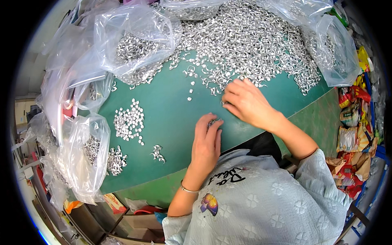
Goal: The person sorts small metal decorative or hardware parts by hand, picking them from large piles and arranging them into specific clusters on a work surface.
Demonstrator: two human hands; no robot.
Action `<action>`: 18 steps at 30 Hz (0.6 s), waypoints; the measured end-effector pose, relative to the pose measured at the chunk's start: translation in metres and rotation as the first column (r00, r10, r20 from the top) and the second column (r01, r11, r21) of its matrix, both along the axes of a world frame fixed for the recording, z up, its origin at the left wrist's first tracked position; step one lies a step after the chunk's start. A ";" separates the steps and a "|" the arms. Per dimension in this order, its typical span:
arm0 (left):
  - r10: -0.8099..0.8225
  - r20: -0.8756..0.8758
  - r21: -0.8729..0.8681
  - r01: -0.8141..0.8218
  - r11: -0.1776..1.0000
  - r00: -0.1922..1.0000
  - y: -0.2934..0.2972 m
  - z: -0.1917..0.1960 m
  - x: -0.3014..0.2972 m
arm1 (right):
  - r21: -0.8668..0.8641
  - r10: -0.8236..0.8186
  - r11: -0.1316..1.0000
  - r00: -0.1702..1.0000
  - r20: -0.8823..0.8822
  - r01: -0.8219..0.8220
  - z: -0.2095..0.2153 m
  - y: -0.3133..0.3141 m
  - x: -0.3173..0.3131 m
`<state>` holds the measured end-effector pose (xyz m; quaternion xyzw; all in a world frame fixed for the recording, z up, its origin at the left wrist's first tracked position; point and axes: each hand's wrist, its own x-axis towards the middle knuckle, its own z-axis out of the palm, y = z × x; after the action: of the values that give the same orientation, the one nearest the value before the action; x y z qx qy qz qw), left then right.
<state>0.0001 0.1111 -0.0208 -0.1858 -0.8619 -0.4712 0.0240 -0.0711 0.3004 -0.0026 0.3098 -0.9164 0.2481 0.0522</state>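
Silver metal glints everywhere on the smooth green desk [171, 122] in front of me. My left hand [207, 141] lies knuckles up near the desk's front edge, fingers curled loosely down, their tips pinching a small cluster of shiny silver metal rings [213, 121] against the surface; a thin silver bangle [188, 189] circles that wrist. My right hand [245, 103] rests just beyond it, palm down, fingers bent and spread a little, the tips touching the near edge of the big heap of small silver metal ring pieces [253, 45] that fills the far side of the desk; whether anything sits between those fingers I cannot tell. Both hands are near each other but apart. To my left lies a small flat patch of tiny pale silver bits [130, 120], and nearer to me a few curved silver hooks [157, 152] and a heaped little pile of the same hooks [116, 160] beside a crinkled clear plastic bag [87, 159]. More clear plastic bags [130, 36], glossy and creased, slump along the far left, some holding metal pieces. Colourful crumpled snack wrappers [351, 118] lie off the desk at my right.
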 end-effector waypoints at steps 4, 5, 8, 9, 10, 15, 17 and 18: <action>0.022 -0.090 -0.079 -0.029 0.996 0.996 -0.004 0.007 -0.005 | -0.079 -0.041 0.996 0.997 0.070 0.047 0.001 0.006 0.000; 0.004 -0.102 -0.100 -0.014 0.995 0.995 -0.003 0.006 -0.006 | -0.112 -0.099 0.988 0.994 0.043 0.104 0.000 0.009 0.001; -0.043 -0.101 -0.105 0.032 0.994 0.994 -0.001 0.000 -0.005 | -0.142 -0.237 0.962 0.971 -0.003 0.234 -0.001 0.013 0.005; -0.058 -0.095 -0.098 0.048 0.994 0.994 -0.001 -0.001 -0.005 | -0.103 -0.256 0.961 0.967 -0.003 0.255 0.000 0.011 0.009; 0.000 -0.074 -0.064 -0.005 0.998 0.997 -0.001 0.001 -0.004 | -0.064 -0.275 0.960 0.962 -0.002 0.274 0.001 0.010 0.011; 0.179 -0.053 -0.034 -0.181 0.983 0.982 -0.009 0.006 -0.001 | -0.019 -0.213 0.976 0.968 0.133 0.218 0.006 0.003 0.007; 0.195 -0.057 -0.072 -0.199 0.977 0.979 -0.011 0.007 0.002 | -0.066 -0.191 0.976 0.958 0.213 0.210 0.004 0.003 0.007; 0.191 -0.060 -0.101 -0.196 0.975 0.980 -0.011 0.006 0.004 | -0.095 -0.179 0.974 0.953 0.245 0.208 0.002 0.003 0.007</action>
<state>0.0041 0.1000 -0.0147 -0.1139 -0.8990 -0.4150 0.0814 -0.0639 0.3038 -0.0004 0.1832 -0.9255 0.3313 -0.0139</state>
